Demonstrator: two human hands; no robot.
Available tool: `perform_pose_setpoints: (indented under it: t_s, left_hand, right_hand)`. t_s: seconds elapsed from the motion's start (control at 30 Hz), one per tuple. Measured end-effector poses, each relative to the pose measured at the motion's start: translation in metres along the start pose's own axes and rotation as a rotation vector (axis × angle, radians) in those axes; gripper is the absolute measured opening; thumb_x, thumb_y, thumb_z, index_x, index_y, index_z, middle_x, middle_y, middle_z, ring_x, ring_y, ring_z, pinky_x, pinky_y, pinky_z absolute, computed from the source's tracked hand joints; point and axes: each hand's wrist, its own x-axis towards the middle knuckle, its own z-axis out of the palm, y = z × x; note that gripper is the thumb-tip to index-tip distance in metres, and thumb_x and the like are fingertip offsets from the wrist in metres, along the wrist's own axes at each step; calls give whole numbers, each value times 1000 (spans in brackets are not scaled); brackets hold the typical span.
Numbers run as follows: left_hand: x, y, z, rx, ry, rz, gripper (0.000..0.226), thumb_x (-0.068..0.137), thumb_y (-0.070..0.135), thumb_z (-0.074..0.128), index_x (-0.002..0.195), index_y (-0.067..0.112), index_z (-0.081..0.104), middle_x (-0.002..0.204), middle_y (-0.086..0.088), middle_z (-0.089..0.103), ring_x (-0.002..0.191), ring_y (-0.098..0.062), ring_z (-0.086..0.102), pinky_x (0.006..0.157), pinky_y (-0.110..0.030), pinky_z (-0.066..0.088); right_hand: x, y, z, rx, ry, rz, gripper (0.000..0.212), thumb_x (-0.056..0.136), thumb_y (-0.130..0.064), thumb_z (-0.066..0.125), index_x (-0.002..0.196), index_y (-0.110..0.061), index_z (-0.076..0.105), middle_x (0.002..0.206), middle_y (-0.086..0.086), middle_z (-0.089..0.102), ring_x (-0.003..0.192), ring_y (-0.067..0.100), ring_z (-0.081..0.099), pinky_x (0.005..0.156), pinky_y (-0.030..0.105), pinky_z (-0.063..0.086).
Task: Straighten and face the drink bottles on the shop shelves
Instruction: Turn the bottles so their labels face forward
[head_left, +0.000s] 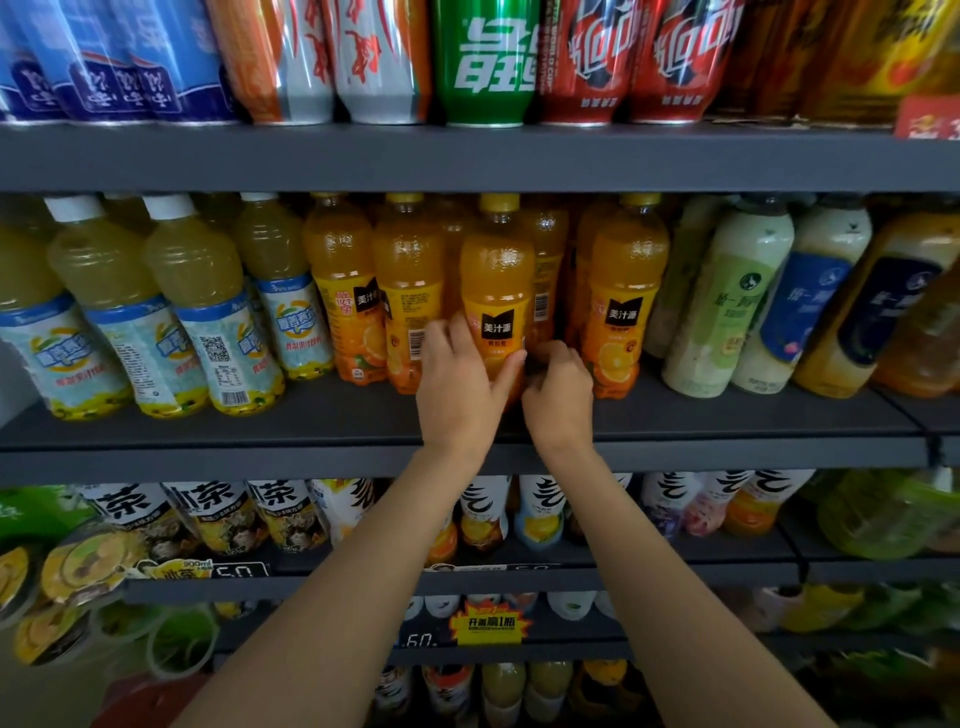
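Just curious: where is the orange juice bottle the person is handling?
In the head view, the orange juice bottle stands mid-frame on the middle shelf, between other orange bottles, with both hands at its base.

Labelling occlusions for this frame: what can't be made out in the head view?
- Base of the held orange bottle: hidden by the left hand and right hand.
- Right grip: fingertips curl behind the bottle, contact unseen.
- Rear orange bottles: blocked by the front row.
- Can tops: cut off by the top edge.
- Price tag print: too blurred.
- Bottles at the bottom: dark, cut off.
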Motion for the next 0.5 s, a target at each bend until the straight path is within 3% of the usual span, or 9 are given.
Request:
perform_pose_setpoints:
  t_s: [0.13,0.23,0.27,0.37,0.5]
  left_hand:
    - [15,22,19,-12,-75,-37,61,86,43,61,130,5,41,124,-13,42,115,-26,44,84,-28,42]
    - [23,29,30,-15,-101,-66,64,85,43,62,132,6,39,126,-14,41,117,-27,43,86,-30,42]
    - [24,30,31,-17,-104,-81,65,85,43,62,133,6,38,127,-15,40,118,-28,43,87,-31,42]
    - [19,27,36,-79,-201,-152,72,84,42,64,138,8,31,131,-16,38,121,-33,42,92,-37,41]
    - [0,17,40,-118,-343,-159,77,85,30,66,144,12,20,137,-14,38,122,-34,45,96,-42,39]
  right_hand:
    - [-8,0,-32,-23,232,-174,16,86,4,50,96,0,62,91,14,66,83,26,62,69,25,45]
    - [2,8,-56,11,406,-113,24,83,-1,56,107,-1,54,102,13,58,92,25,56,72,19,37]
    - [7,13,-61,-24,365,-58,35,83,-7,60,116,-1,49,111,14,52,101,26,52,77,21,36]
    - [20,31,-64,-169,37,129,69,80,-26,72,133,-3,34,129,16,44,119,32,45,91,39,40]
    - [21,40,-58,-186,-21,149,62,80,-29,73,125,-1,40,126,17,50,116,35,49,88,42,41]
